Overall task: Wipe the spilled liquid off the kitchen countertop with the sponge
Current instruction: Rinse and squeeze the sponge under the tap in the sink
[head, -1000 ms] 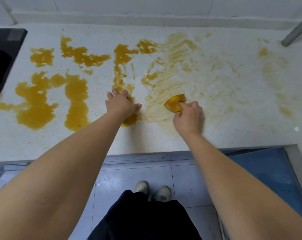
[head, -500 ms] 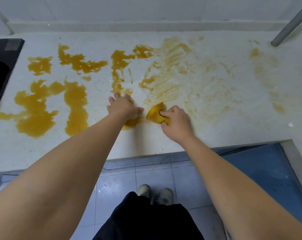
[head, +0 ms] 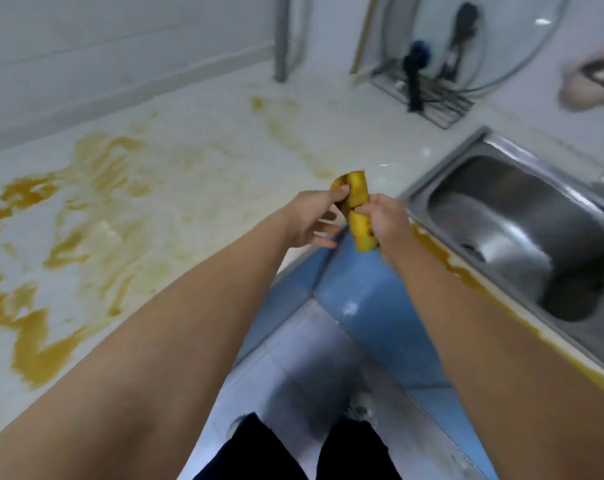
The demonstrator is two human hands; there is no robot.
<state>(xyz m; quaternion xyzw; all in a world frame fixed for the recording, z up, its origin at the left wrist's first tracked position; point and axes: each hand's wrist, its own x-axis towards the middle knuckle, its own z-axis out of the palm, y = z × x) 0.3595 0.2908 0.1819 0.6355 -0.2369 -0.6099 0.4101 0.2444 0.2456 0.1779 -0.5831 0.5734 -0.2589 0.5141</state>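
Holding the soaked sponge pinched by your left hand and gripped by your right hand, carry it toward the sink at 3 o'clock before squeezing.

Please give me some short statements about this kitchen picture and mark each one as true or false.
1. Both hands hold the sponge. True: the left hand pinches its top and the right hand grips its middle.
2. The sponge lies flat on the countertop. False: it is lifted, near the counter's corner.
3. Brown spilled liquid remains on the countertop. True.
4. The steel sink is on the person's left. False: it is on the right.
5. The sponge is blue. False: it is yellow.
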